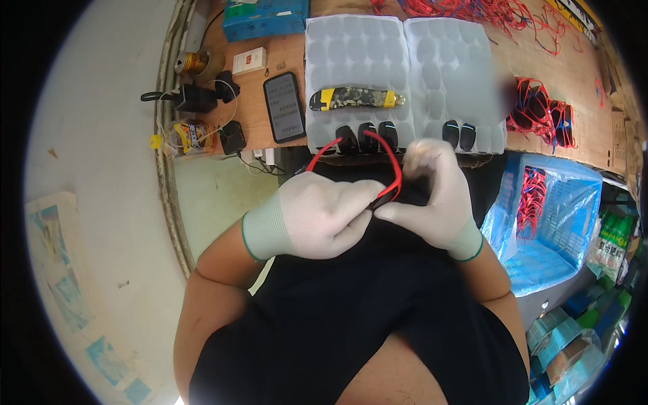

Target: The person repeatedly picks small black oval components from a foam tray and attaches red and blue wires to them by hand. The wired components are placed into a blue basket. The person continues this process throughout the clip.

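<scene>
My left hand point(324, 214), in a white knitted glove, is closed around a pair of red-framed glasses point(393, 165) held in front of my chest. A dark lens point(382, 200) shows at the frame's near end. My right hand point(439, 199), also gloved, has its thumb against that end. Its other fingers curl above, blurred, beside the red temple. Just beyond my hands lies a pale sheet point(358, 50) with rows of oval pockets. Several dark lenses point(346, 140) stand along its near edge, with two more point(459, 135) to the right.
A yellow tool with a camouflage-patterned wrap point(356, 98) lies on the sheet. To its left is a phone point(284, 106). Red glasses point(540, 111) pile up on the table's right. A blue crate point(553, 260) lined with plastic stands below. Red cords point(486, 10) tangle at the back.
</scene>
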Tool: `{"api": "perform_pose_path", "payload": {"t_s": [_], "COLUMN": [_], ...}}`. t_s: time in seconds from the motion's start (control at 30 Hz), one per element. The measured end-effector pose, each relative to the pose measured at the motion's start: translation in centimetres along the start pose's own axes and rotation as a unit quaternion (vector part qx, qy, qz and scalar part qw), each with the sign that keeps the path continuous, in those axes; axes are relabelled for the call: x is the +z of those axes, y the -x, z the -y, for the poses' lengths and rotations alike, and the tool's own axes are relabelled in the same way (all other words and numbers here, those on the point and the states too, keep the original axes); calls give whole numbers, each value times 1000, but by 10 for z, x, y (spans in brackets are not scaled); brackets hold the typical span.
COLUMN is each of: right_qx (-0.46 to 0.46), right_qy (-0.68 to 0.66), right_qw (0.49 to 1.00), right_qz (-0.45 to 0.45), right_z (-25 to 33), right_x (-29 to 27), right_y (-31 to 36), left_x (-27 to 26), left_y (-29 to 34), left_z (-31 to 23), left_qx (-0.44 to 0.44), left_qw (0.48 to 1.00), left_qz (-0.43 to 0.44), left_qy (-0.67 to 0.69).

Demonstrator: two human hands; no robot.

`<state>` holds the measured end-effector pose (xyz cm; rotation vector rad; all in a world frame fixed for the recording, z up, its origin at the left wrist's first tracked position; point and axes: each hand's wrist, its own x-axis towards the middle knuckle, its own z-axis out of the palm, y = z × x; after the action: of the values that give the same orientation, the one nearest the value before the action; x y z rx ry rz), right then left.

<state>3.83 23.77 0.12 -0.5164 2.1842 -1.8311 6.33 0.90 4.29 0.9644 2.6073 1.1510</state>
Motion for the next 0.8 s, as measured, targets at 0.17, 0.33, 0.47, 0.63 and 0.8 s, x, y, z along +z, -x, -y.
{"api": "perform_pose_path", "payload": {"t_s": [0.17, 0.33, 0.47, 0.63, 0.8], "right_qx": [-197, -132, -90, -11, -22], "right_qy": [62, 54, 47, -64, -203], "right_qw": [958, 969, 988, 986, 976], "right_qz": [197, 204, 114, 152, 72], "right_z": [18, 22, 33, 27, 7], "right_x": [-16, -30, -29, -29, -23], "right_y": [-15, -4, -3, 14, 20], "left_x": [-12, 26, 56, 58, 28], "left_y": [1, 2, -2, -4, -8], "left_z": [-6, 78, 80, 82, 63], "left_qx": [-1, -242, -281, -329, -353], "left_qw": [985, 952, 916, 915, 929], "left_qz": [112, -168, -81, -65, -94], "left_qy": [129, -81, -274, -224, 54]}}
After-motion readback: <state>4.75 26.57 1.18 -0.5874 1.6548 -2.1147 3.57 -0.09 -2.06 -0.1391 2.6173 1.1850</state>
